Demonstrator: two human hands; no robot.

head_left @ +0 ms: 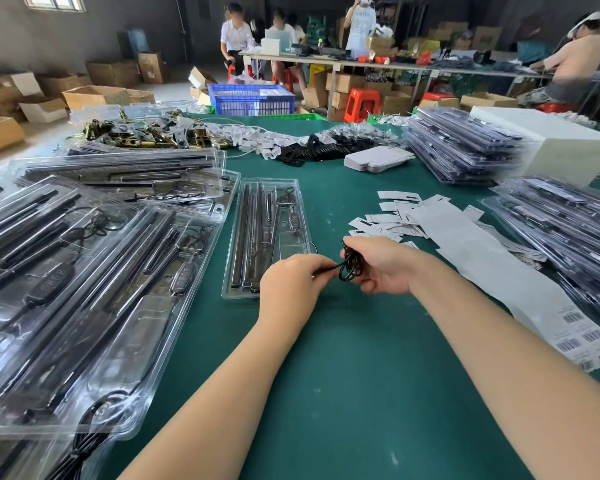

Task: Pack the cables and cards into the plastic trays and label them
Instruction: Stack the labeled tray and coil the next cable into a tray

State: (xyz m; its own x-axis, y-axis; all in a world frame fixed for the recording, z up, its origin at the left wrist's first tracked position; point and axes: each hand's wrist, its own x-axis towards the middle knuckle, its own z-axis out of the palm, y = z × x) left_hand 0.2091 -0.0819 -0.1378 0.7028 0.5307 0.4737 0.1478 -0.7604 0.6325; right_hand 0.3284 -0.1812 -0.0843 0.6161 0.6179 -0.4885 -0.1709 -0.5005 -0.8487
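My right hand grips a small coil of black cable just right of an open clear plastic tray. My left hand pinches the loose end of that cable and covers the tray's near right corner. The tray lies on the green table and holds black bars and a small inline controller. White cards lie scattered beyond my right hand. A long white sheet of barcode labels runs along the right.
Stacks of filled clear trays crowd the left side, and more stacks sit at the right and far right. Brass hardware, white and black small parts and folded cards lie at the table's far edge. People work at a bench behind.
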